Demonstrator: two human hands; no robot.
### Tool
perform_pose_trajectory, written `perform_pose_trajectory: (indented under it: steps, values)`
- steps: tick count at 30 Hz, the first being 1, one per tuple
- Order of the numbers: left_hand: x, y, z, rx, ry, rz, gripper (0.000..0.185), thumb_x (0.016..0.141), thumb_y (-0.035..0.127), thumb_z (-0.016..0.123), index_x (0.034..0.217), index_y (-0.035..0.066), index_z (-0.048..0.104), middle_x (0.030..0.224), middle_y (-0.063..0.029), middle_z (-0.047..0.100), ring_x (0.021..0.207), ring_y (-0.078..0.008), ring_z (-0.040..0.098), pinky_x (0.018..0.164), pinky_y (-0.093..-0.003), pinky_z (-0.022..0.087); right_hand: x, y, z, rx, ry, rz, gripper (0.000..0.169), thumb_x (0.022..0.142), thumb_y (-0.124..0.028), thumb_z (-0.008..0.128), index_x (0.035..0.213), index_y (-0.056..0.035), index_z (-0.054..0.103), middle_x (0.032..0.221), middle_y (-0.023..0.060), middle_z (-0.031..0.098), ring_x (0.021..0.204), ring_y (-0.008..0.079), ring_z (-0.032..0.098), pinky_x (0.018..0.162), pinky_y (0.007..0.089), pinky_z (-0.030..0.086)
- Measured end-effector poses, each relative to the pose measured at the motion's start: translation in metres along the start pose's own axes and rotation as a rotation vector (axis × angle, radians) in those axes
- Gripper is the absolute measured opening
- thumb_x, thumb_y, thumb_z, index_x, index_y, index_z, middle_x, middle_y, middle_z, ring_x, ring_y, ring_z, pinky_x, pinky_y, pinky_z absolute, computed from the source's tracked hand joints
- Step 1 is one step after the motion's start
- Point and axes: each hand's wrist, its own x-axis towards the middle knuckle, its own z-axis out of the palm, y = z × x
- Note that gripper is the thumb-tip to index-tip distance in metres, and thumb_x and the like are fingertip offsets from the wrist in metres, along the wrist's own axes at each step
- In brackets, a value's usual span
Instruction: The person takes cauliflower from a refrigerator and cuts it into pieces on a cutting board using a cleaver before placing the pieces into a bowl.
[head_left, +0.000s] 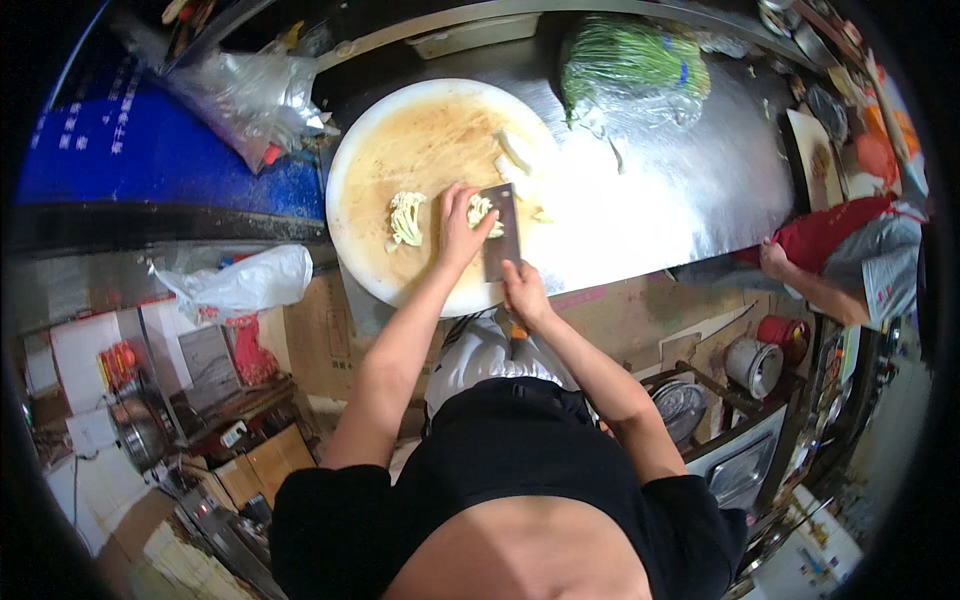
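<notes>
A round cutting board (382, 142) with a worn, stained face lies on the steel counter before me. My right hand (527, 295) grips a cleaver (502, 236) by its handle, and the blade stretches away from me over the board's right side. Just left of the blade, my left hand (463, 229) holds a piece of cauliflower (480, 210), partly hidden by the fingers. Another cauliflower floret (407, 219) rests on the board further left. Pale, whitish vegetable pieces (514, 152) lie beyond the cleaver, near the board's right edge.
A large bundle of long green vegetables (630, 67), partly in clear plastic, lies on the steel counter (720, 180). Plastic bags (240, 97) sit on a blue surface at left. A white bag (240, 281) hangs nearer. Another person's hand (775, 259) is at the right.
</notes>
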Motion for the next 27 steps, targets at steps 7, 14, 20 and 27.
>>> perform_pose_trajectory:
  steps: [7,14,20,27]
  values:
    - [-0.019,0.059,-0.002,-0.078,0.067,0.052,0.046,0.074,0.013,0.077,0.114,0.003,0.055,0.124,-0.0173,0.051,0.119,-0.0356,0.048,0.1,-0.045,0.039,-0.035,-0.001,0.016,0.286,0.029,-0.084,0.035,0.1,-0.029,0.049,0.079,-0.0009,0.052,0.056,0.004,0.053,0.04,0.0125,0.05,0.038,0.0293,0.039]
    - [-0.088,0.161,0.085,-0.431,-0.362,0.294,0.048,0.076,0.008,0.075,0.118,-0.001,0.053,0.129,-0.0203,0.047,0.124,-0.0348,0.044,0.102,-0.047,0.039,-0.138,0.039,-0.045,0.682,0.579,-0.116,0.031,0.099,-0.03,0.051,0.084,-0.0034,0.047,0.059,0.0019,0.051,0.043,0.0099,0.047,0.038,0.0266,0.038]
    - [-0.252,0.327,0.101,-0.783,-0.927,0.799,0.049,0.075,0.01,0.076,0.117,-0.001,0.052,0.13,-0.018,0.047,0.123,-0.0343,0.045,0.103,-0.0438,0.037,-0.282,0.117,-0.056,1.002,1.343,-0.29,0.028,0.099,-0.026,0.051,0.082,-0.0047,0.044,0.058,0.0031,0.052,0.042,0.0103,0.048,0.037,0.0275,0.039]
    - [-0.503,0.426,0.039,-1.272,-1.587,1.052,0.044,0.074,0.012,0.077,0.112,0.002,0.056,0.129,-0.0204,0.048,0.122,-0.0381,0.046,0.099,-0.0448,0.04,-0.471,0.187,-0.004,1.172,2.198,-0.148,0.033,0.099,-0.029,0.052,0.079,-0.0051,0.044,0.057,0.0023,0.051,0.041,0.0105,0.047,0.038,0.0264,0.038]
